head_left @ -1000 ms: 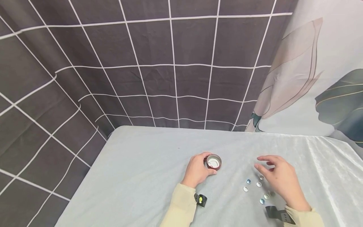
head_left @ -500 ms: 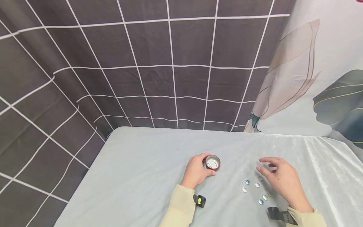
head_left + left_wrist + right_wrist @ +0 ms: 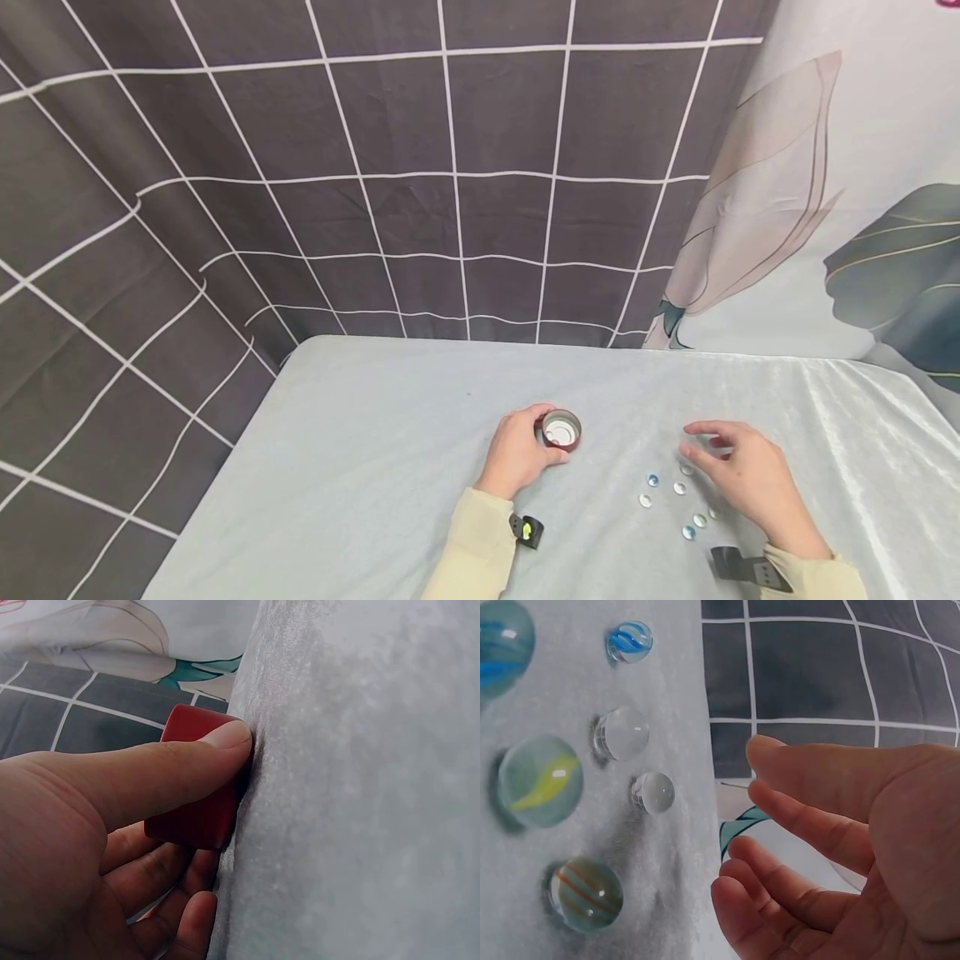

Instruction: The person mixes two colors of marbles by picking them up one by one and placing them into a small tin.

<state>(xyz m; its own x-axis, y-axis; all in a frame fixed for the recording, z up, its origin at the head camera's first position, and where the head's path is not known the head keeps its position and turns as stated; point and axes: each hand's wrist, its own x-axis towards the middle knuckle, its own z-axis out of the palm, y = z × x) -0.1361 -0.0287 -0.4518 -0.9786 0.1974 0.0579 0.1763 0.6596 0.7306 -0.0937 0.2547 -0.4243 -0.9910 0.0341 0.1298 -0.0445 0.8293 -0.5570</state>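
Note:
My left hand (image 3: 516, 452) grips a round dark-red lid (image 3: 577, 439), thumb and fingers curled around its side. The lid lies open side up on the cloth, showing a metallic inner wall and white bottom. In the left wrist view, the thumb presses across the red side wall (image 3: 196, 821). My right hand (image 3: 750, 471) hovers over the cloth beside several glass marbles, its fingers loosely bent and holding nothing. Among them are a blue-swirled marble (image 3: 630, 641), a clear marble (image 3: 624, 733), a yellow-swirled marble (image 3: 541, 781) and an orange-striped marble (image 3: 586, 894).
A pale grey velvet cloth (image 3: 360, 467) covers the table. Behind it hangs a dark curtain (image 3: 495, 217) with a white grid. At the right is a white leaf-patterned curtain (image 3: 780, 275). Each wrist wears a black strap, such as the left strap (image 3: 528, 531).
My right hand has drifted slightly right and nearer to my body, still empty. The left hand stays on the lid, and the marbles lie where they were. The head view has shifted a little.

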